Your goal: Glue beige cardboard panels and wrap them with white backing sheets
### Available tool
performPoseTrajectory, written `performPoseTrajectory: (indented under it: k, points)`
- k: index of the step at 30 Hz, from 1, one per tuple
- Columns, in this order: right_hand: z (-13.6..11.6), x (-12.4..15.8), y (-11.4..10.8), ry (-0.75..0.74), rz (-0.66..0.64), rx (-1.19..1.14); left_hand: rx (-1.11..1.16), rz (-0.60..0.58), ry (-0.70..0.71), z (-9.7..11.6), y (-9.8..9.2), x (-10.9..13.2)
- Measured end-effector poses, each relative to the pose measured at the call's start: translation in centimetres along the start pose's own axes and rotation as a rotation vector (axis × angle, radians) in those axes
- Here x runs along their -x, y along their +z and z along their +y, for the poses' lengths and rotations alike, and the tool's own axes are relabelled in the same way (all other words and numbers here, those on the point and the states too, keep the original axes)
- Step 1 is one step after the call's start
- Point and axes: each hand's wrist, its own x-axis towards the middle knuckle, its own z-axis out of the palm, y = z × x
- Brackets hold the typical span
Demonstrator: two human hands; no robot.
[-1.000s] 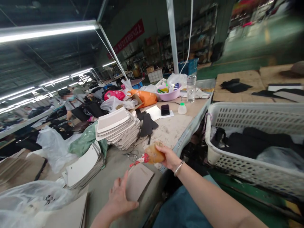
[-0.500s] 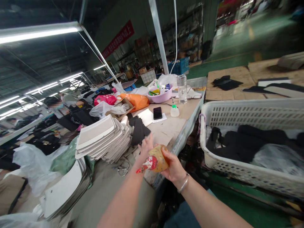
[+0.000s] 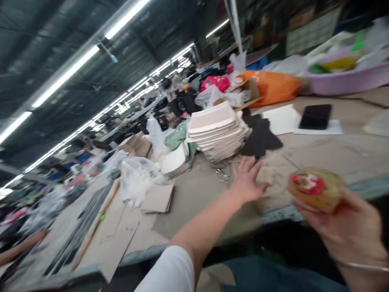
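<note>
My right hand (image 3: pixel 355 229) grips a yellowish squeeze bottle (image 3: pixel 332 191) with a red, white-smeared cap, held over the table's front edge at the right. The cap end points toward the left and the camera. With fingers spread and nothing in it, my left hand (image 3: pixel 246 182) is low over the grey-brown tabletop; whether it touches is unclear. Just left of those fingers lies a pair of scissors (image 3: pixel 222 175). Behind them rises a stack of pale, board-like pieces (image 3: pixel 214 132). Dark flat pieces (image 3: pixel 261 137) lie beyond my left fingertips.
A black phone (image 3: pixel 315 116) rests on white paper at the right. Farther back are an orange bag (image 3: pixel 273 90) and a purple basin (image 3: pixel 343 83). Clear plastic bags (image 3: pixel 138 178) and a long wooden strip (image 3: pixel 96 225) lie leftward. Another person's arm (image 3: pixel 24 246) reaches in at far left.
My view has swung left. My left hand has come away from beside the bottle and spread open over the table. My right hand still holds the bottle, now farther right in view.
</note>
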Motion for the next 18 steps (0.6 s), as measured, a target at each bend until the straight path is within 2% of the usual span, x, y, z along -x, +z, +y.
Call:
performPoseTrajectory:
  k: [2, 4, 7, 9, 11, 13, 15, 18]
  points:
    - [0.5, -0.4, 0.4, 0.097, 0.008, -0.068, -0.074, -0.002, -0.082, -3.6, -2.6, 5.2]
    - [0.7, -0.3, 1.3, 0.131, 0.012, -0.077, -0.152, -0.064, -0.201, -7.3, -6.1, 10.5]
    - [0.3, 0.4, 3.0, 0.238, 0.056, -0.075, -0.256, -0.223, -0.421, -13.3, -11.6, 17.4]
    - [0.0, 0.8, 3.9, 0.283, 0.08, -0.065, -0.323, -0.356, -0.518, -17.0, -14.7, 20.7]
    - [0.1, 0.9, 4.6, 0.278, 0.067, -0.041, -0.387, -0.498, -0.596, -20.1, -16.7, 23.0]
    - [0.6, 0.8, 5.0, 0.262, 0.037, -0.002, -0.436, -0.61, -0.623, -22.5, -17.8, 24.1]
    - [1.4, 0.5, 5.3, 0.245, 0.011, 0.052, -0.454, -0.677, -0.584, -24.1, -18.1, 24.3]
    - [2.9, -0.1, 5.6, 0.217, -0.02, 0.091, -0.405, -0.742, -0.505, -25.4, -18.0, 23.4]
